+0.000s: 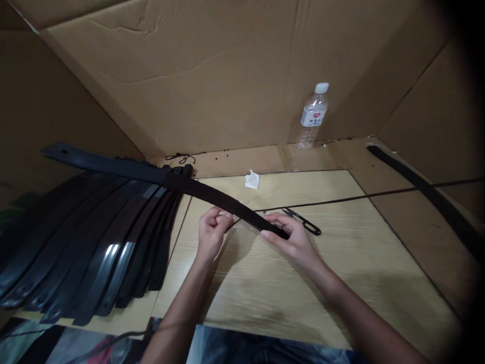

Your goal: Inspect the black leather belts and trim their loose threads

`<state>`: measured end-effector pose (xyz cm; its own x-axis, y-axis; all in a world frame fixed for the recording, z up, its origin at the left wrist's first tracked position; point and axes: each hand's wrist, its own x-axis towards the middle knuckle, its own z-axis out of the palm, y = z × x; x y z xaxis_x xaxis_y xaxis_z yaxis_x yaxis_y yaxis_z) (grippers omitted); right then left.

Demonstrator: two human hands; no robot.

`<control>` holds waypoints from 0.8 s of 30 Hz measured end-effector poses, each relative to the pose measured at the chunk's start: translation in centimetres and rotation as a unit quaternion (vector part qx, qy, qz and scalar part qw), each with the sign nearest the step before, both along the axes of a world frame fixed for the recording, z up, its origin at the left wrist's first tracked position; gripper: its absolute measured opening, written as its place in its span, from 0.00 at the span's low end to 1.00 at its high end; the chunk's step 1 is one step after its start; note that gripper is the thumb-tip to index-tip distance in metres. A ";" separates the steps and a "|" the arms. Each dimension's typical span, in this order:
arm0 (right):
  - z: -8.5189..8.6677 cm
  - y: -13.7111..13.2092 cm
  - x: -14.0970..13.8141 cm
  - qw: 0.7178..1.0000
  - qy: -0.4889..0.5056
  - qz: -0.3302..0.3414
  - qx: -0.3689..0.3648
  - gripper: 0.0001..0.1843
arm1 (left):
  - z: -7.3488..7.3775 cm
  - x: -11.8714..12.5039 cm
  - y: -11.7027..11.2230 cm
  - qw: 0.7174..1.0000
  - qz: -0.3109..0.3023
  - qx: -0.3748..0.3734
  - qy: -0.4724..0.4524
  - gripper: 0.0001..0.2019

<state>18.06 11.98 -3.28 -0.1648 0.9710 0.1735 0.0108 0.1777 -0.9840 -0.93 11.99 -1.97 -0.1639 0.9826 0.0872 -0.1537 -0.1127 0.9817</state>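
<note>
Head view: right hand (293,240) grips the black strap (197,189); left hand (212,230) is pinched closed just under it. Writing on the bottle (313,117) label is too small to read.

We sit boxed in by creased brown corrugated cardboard walls (212,76), facing a pale wood-grain tabletop board (341,263). A clear plastic water bottle with a white cap (313,117) stands against the far wall in dim light.
</note>
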 end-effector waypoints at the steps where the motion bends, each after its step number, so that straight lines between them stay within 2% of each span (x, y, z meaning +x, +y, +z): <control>1: 0.0 0.0 0.0 1.000 0.006 0.002 -0.006 0.23 | 0.0 0.0 0.0 1.000 -0.002 0.011 -0.001 0.12; 5: 0.2 -0.2 0.1 0.997 0.035 0.032 -0.064 0.26 | 0.1 0.0 0.1 0.999 -0.009 0.035 -0.007 0.11; 11: -0.1 -0.4 0.3 0.980 0.093 0.059 -0.166 0.37 | 0.2 0.0 0.2 1.000 -0.009 0.028 0.001 0.11; 16: 0.2 -0.4 0.3 0.976 0.103 0.093 -0.167 0.38 | 0.4 0.0 0.2 1.000 -0.005 0.013 0.007 0.12; 20: 0.8 -0.4 0.2 0.966 0.124 0.155 -0.164 0.37 | 0.2 -0.1 0.3 1.000 -0.006 0.002 0.013 0.10; 24: 0.9 -0.5 0.1 0.947 0.145 0.202 -0.203 0.37 | 0.4 0.0 0.4 1.000 0.014 -0.003 0.014 0.10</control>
<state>18.16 11.44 -2.38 -0.5395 0.8352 -0.1066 -0.2583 -0.2847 -0.9232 -0.93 12.41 -1.61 -0.1884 0.9784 0.0852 -0.1237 -0.1097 0.9862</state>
